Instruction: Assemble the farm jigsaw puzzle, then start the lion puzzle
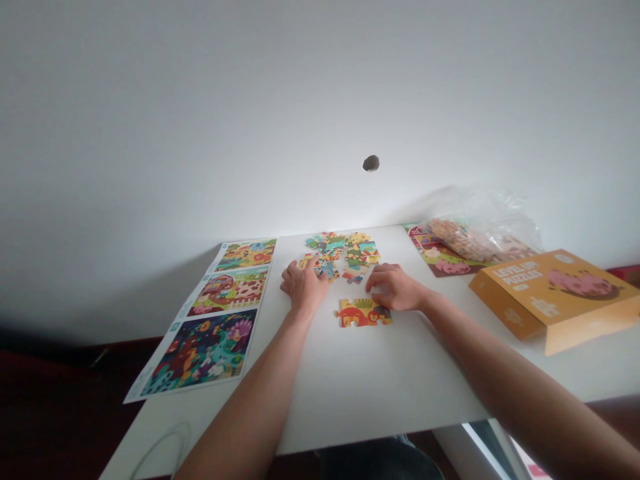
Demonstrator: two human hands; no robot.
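Note:
My left hand lies at the near left edge of a loose heap of jigsaw pieces, its fingers spread and touching or right beside some of them. My right hand rests on the table just right of the heap, loosely bent, with a gap between thumb and fingers and nothing seen in it. Right below its thumb is a small joined section of puzzle with red and orange animals and a green plant. Part of that section's upper right is covered by the hand.
A sheet with three reference pictures lies at the left of the white table. On the right stand an orange puzzle box and a clear bag of pieces on a farm picture. A white wall rises behind.

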